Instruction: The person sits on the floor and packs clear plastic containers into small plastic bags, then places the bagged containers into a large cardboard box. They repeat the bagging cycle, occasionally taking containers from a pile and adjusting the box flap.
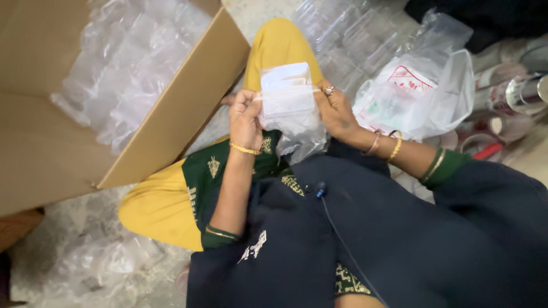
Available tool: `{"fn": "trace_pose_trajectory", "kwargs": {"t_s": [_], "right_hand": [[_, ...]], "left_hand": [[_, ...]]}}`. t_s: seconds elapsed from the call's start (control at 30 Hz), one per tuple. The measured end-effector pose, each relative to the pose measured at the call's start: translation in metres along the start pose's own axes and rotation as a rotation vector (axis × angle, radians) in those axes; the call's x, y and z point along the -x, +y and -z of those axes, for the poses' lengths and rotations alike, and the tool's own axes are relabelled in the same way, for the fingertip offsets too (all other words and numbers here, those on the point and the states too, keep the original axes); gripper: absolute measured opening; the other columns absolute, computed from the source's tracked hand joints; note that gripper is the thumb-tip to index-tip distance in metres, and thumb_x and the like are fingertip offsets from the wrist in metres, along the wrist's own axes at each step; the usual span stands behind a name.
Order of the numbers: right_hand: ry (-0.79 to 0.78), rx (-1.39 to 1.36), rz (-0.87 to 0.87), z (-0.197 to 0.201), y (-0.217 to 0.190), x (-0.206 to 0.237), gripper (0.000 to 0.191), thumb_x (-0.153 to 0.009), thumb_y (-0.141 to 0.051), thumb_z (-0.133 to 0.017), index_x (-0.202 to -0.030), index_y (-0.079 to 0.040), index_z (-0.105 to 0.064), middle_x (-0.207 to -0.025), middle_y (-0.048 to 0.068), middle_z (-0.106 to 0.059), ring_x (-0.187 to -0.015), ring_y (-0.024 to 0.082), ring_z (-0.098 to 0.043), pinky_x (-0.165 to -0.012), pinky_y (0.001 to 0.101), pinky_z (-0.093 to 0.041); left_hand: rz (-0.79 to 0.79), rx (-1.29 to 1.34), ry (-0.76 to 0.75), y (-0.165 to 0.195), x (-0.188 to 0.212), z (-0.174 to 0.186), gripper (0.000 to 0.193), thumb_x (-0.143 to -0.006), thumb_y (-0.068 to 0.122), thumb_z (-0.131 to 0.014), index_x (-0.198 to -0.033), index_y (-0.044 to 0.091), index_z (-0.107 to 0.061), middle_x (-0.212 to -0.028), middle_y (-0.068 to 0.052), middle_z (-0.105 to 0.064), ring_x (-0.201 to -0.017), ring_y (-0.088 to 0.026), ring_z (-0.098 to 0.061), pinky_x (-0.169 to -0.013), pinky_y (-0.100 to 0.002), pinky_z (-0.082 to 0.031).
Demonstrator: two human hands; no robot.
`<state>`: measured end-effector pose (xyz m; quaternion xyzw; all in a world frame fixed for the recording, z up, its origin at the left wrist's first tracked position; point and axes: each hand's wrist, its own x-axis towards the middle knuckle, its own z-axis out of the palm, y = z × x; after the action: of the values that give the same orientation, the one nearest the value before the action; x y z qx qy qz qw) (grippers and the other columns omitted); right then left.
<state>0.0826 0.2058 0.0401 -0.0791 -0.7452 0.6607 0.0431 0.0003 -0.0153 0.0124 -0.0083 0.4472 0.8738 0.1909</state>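
Note:
A small clear plastic pouch [287, 94] is held up in front of me, gripped by both hands at its sides. My left hand [245, 117], with a gold bangle at the wrist, pinches the pouch's left edge. My right hand [335, 111], wearing a ring and bangles, pinches the right edge. The pouch's lower part [299, 137] hangs crumpled between my wrists. Something clear and flat seems to sit inside it. My yellow-clad knee [278, 45] is right behind it.
A large open cardboard box [171, 114] with clear plastic packets [131, 68] inside stands at the left. A pile of clear plastic containers [348, 40] lies at the top, and a white bag with red print [416, 91] at the right. More clear plastic [103, 262] covers the floor at lower left.

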Motion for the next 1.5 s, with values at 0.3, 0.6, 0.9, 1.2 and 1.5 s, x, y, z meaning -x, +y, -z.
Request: {"fn": "trace_pose_trajectory", "kwargs": {"t_s": [0.3,0.6,0.9,1.2,1.5], "right_hand": [[-0.064,0.21,-0.186,0.016,0.008,-0.022,0.024,-0.11,-0.025,-0.041,-0.108,-0.006,-0.056,-0.088,0.003,-0.059,-0.082,0.009,-0.052,-0.073,0.0292,-0.047],[-0.124,0.278,0.297,0.007,0.063,-0.047,0.021,-0.099,-0.012,-0.053,-0.117,-0.002,-0.056,-0.108,0.005,-0.064,-0.101,0.014,-0.06,-0.09,0.0301,-0.048],[-0.018,0.207,0.054,0.007,0.063,-0.056,0.013,-0.102,-0.018,-0.059,-0.103,-0.009,-0.068,-0.081,0.002,-0.072,-0.072,0.009,-0.069,-0.063,0.0264,-0.053],[0.076,0.012,0.403,0.032,0.036,-0.066,0.018,-0.103,-0.012,-0.065,-0.117,-0.005,-0.056,-0.103,0.005,-0.058,-0.099,0.013,-0.057,-0.09,0.0324,-0.049],[0.0,-0.863,0.078,0.084,0.022,-0.089,0.033,-0.084,0.0,-0.061,-0.115,-0.008,-0.054,-0.1,0.002,-0.061,-0.09,0.012,-0.058,-0.087,0.0268,-0.049]], "left_hand": [[0.242,0.114,0.062,-0.026,-0.007,0.008,0.009,-0.102,0.006,-0.057,-0.095,0.009,-0.054,-0.077,-0.001,-0.059,-0.062,-0.01,-0.059,-0.051,-0.028,-0.051],[0.056,-0.392,0.269,-0.058,-0.061,0.021,0.004,-0.098,0.011,-0.061,-0.097,0.007,-0.062,-0.075,-0.001,-0.06,-0.054,-0.009,-0.05,-0.044,-0.026,-0.04],[0.37,-0.461,-0.712,-0.054,-0.008,0.021,0.051,-0.098,0.024,-0.071,-0.143,0.0,-0.062,-0.111,0.001,-0.068,-0.094,-0.008,-0.061,-0.082,-0.025,-0.052],[0.15,-0.451,-0.552,0.011,-0.014,0.005,0.08,-0.077,0.02,-0.086,-0.146,0.004,-0.05,-0.136,-0.005,-0.06,-0.123,-0.02,-0.058,-0.102,-0.034,-0.05],[-0.409,-0.965,0.485,0.182,-0.182,0.065,0.076,-0.098,0.023,-0.074,-0.16,0.002,-0.035,-0.132,-0.019,-0.067,-0.1,-0.032,-0.07,-0.08,-0.039,-0.059]]}}
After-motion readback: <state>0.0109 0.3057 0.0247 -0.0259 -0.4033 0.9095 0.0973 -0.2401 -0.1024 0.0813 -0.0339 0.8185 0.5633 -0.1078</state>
